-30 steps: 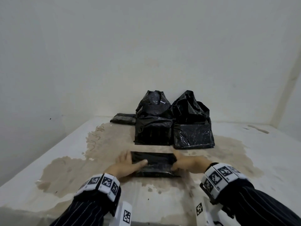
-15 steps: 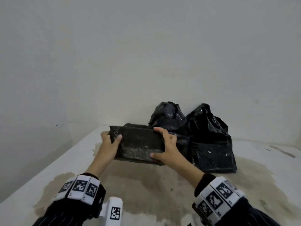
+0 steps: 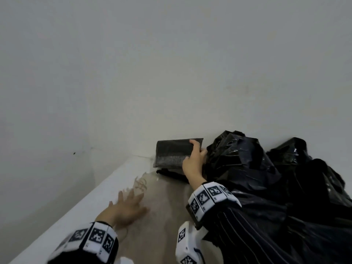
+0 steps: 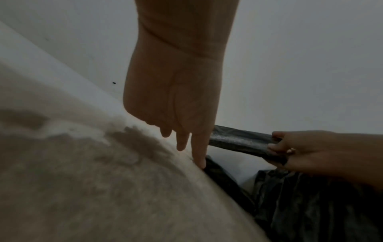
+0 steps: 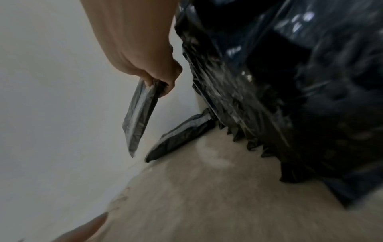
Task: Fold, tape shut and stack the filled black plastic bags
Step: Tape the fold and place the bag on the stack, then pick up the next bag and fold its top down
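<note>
Up high, right hand pinching folded bag above flat one, left hand spread

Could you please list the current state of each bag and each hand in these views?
Folded bag: held in the air over the flat one, tilted.
Flat bag: lying on the floor by the wall.
Large bags: standing, tops crumpled and open-looking.
Right hand: grips the folded bag's end.
Left hand: fingers spread, holding nothing, low over the stained floor.
</note>
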